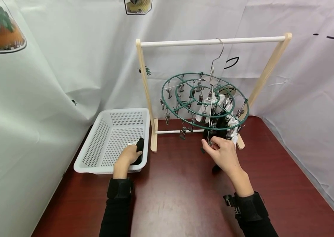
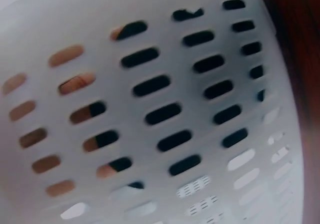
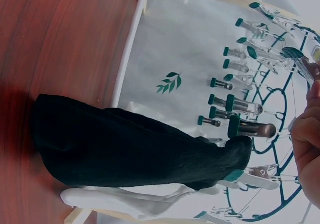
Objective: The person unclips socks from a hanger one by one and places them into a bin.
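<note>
My left hand (image 1: 129, 154) is down inside the white basket (image 1: 83, 164), gripping a black sock (image 1: 139, 144) near its right wall. In the left wrist view the black fabric (image 2: 172, 140) shows through the slots of the basket wall. My right hand (image 1: 223, 153) pinches a metal clip (image 1: 210, 144) at the near edge of the round green hanger (image 1: 181, 121). In the right wrist view, thumb and fingers (image 3: 310, 139) are at that clip's handles, beside a hanging black sock (image 3: 135, 141) and a white sock (image 3: 125, 201).
A wooden stand (image 1: 143, 72) carries the hanger by a hook (image 1: 221, 49) over its white bar (image 1: 181, 43). Several other clips (image 1: 183, 132) dangle from the rings. White pieces (image 1: 233, 123) hang at the back right. Everything stands on a dark red table (image 1: 173, 194) against white sheeting.
</note>
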A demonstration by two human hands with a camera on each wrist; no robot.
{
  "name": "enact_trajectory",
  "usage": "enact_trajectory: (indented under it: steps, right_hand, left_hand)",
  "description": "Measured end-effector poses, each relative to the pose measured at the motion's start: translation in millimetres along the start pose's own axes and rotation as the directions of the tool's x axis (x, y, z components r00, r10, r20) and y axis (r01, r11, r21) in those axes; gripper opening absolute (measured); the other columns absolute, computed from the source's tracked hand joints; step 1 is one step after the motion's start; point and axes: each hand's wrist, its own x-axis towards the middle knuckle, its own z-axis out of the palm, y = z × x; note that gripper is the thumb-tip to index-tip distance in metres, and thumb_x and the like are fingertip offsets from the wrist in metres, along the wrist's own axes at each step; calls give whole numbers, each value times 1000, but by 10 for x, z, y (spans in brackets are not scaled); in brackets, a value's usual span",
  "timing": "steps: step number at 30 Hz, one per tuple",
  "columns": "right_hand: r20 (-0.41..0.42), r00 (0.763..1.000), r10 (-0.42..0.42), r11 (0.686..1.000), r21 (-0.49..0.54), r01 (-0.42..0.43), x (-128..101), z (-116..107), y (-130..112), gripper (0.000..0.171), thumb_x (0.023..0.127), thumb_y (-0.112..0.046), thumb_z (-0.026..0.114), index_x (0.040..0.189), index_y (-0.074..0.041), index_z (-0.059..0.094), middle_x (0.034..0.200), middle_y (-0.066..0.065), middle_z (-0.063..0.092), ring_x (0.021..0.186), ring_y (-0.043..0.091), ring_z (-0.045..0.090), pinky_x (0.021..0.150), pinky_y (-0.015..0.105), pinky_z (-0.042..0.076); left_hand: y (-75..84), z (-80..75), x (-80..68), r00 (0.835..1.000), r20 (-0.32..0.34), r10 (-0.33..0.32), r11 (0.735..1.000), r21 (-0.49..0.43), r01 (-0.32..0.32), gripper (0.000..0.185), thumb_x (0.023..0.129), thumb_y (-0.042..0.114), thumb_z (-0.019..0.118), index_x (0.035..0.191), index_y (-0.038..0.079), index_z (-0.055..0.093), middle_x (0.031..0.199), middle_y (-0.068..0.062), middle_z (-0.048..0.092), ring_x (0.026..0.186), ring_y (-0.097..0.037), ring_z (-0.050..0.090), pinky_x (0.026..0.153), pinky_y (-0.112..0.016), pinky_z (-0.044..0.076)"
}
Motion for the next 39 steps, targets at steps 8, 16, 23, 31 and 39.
enact_trajectory:
  steps: [8,16,23,31,39]
  right_hand:
    - [16,1000,22,1000,1,-22,-36,-18,-23,44,81,-19,71,56,-18,34,54,-8,23,46,6,21,46,22,18]
    - [9,1000,6,999,34,-6,-28,-61,-69,34,81,-20,71,60,-18,45,56,-9,26,47,7,25,48,21,20]
    - [2,1000,-15,999,46,15,-25,-14,-102,11,80,-19,73,79,-10,66,57,-7,35,49,7,32,48,19,26]
    - [3,1000,-27,997,69,26,-20,-8,-137,12,78,-15,74,85,-6,69,57,-6,40,51,5,37,50,19,32]
    - [1,998,-59,996,62,59,-24,-36,-169,14,78,-10,74,90,-3,70,59,-6,42,52,4,39,51,19,34]
  left_hand:
    - [93,-108,-132,980,-195,-32,999,3,33,36,92,26,59,68,-1,57,79,-19,57,74,-30,55,62,-40,45]
    - [608,-286,-304,710,-700,83,990,-22,-138,27,95,16,53,103,-8,62,99,-24,59,95,-36,52,83,-44,45]
    - [1381,-300,-388,313,-807,501,784,271,-558,31,98,17,45,116,-5,58,110,-17,59,112,-29,50,104,-38,30]
    - [1915,-173,-238,182,-697,693,620,449,-643,31,100,15,40,118,-2,58,110,-13,59,110,-25,51,107,-37,24]
    - [2030,-134,-64,194,-683,705,635,484,-602,24,100,16,39,85,6,55,80,-6,49,83,-22,49,108,-41,22]
